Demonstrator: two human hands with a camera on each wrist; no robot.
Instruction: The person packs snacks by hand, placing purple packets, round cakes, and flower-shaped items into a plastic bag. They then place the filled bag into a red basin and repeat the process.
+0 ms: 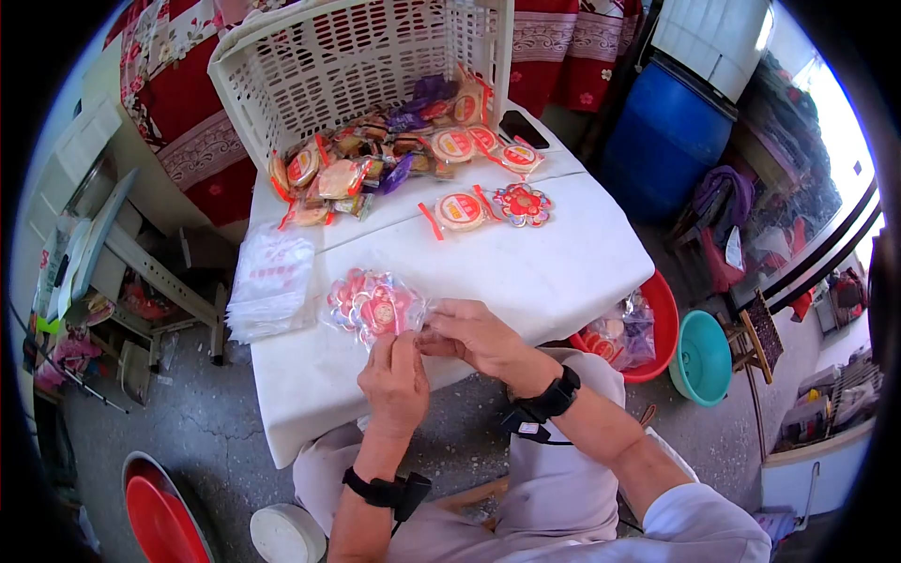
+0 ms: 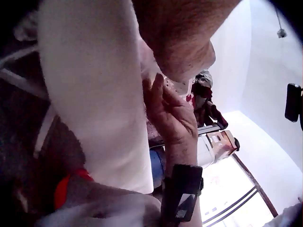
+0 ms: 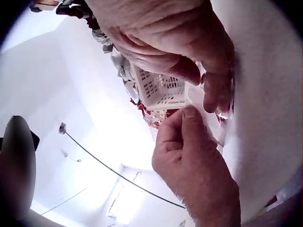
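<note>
A clear plastic bag [image 1: 411,293] lies at the front of the white table, with red flower-shaped packs [image 1: 377,308] inside it. My left hand [image 1: 395,383] pinches the bag's near edge between thumb and curled fingers. Beside it, my right hand [image 1: 481,340] pinches the bag's right end, fingertips close to the left thumb. In the right wrist view the left hand [image 3: 194,156] shows thumb against forefinger, below the right hand [image 3: 175,42]. The left wrist view has the left hand [image 2: 180,42] large at the top, covering most of the bag.
A stack of flat plastic bags [image 1: 272,281] lies at the table's left. Behind, a white basket [image 1: 366,70] lies tipped with wrapped snacks [image 1: 375,159] spilling out. One round wrapped snack [image 1: 460,211] lies beside a flower-shaped pack [image 1: 524,205]. Red [image 1: 664,324] and green basins [image 1: 704,357] stand right.
</note>
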